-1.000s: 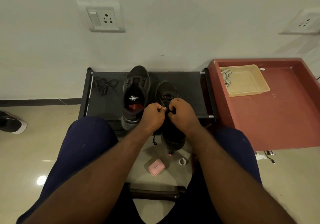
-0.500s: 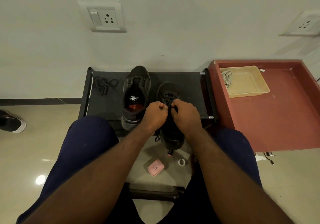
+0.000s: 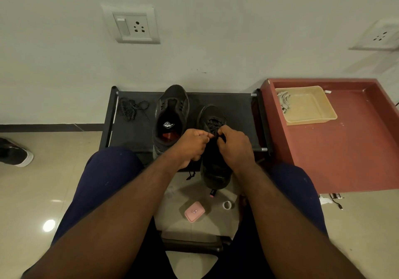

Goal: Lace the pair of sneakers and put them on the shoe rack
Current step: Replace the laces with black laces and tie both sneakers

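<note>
A: Room and surface?

B: Underfoot, glossy beige tiled floor; ahead, plain white wall. At twelve o'clock, against that wall, a low black fabric-topped shoe rack. At two o'clock, hard against the rack's end, a red rimmed table. On the wall, a white switch-and-socket plate at eleven o'clock and a second white socket at one o'clock. At nine o'clock on the floor, a black shoe with a white sole, cut by the frame edge.

A: Containers?

B: On the table's far part, a shallow beige plastic tray, with a bundle of pale curved strips in its left corner. Too small to identify.

A: Sneakers, relative to the hands?

B: Both on the rack.
- At eleven o'clock of the hands, an unlaced black sneaker, toe to the wall, just beside the left hand.
- Directly under both hands, a second black sneaker, heel past the rack's near edge.
- Left hand curled, thumb and forefinger pinching the black lace over the tongue.
- Opposite it, the right hand, curled too, fingertips gripping the same lace.
- One lace end dangling below the left hand.
- At the rack's ten o'clock corner, a loose coiled black lace, well apart from the hands.

A: Nearer in?

B: At six o'clock, on the floor between the knees, a small pink rounded case and, near it, a white ring.
</note>
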Demonstrator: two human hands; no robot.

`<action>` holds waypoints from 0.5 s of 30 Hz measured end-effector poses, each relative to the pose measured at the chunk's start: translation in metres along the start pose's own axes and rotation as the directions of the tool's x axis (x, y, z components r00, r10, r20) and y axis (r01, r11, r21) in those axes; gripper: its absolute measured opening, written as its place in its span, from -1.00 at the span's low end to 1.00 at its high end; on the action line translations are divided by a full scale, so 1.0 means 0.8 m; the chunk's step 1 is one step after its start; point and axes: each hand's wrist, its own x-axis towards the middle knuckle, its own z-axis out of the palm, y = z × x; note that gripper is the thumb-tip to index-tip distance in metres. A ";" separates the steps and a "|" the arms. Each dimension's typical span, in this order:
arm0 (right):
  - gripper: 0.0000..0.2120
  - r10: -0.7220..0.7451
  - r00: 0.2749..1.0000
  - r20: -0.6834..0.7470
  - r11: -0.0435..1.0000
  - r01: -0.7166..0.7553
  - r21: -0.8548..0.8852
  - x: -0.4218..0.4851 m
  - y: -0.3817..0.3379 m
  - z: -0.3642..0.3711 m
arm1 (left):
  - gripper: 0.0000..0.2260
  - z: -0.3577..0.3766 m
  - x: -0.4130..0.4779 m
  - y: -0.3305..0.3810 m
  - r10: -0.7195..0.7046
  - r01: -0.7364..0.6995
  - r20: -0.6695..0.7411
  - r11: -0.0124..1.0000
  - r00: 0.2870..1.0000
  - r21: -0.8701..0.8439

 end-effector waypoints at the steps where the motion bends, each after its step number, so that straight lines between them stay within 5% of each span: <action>1: -0.90 -0.003 1.000 -0.004 1.000 0.003 0.006 -0.001 0.001 0.000 | -0.76 -0.002 0.001 -0.001 -0.016 0.016 0.001 1.000 1.000 -0.012; 11: -0.81 -0.013 0.998 0.059 0.999 0.010 0.039 0.003 0.002 -0.002 | -0.82 0.003 0.000 -0.005 0.035 -0.031 -0.113 0.999 0.993 0.038; 15: -0.71 0.030 0.997 0.074 0.956 -0.051 0.290 -0.001 0.011 -0.004 | -0.81 0.002 0.004 -0.003 0.102 -0.093 -0.177 0.994 0.979 0.060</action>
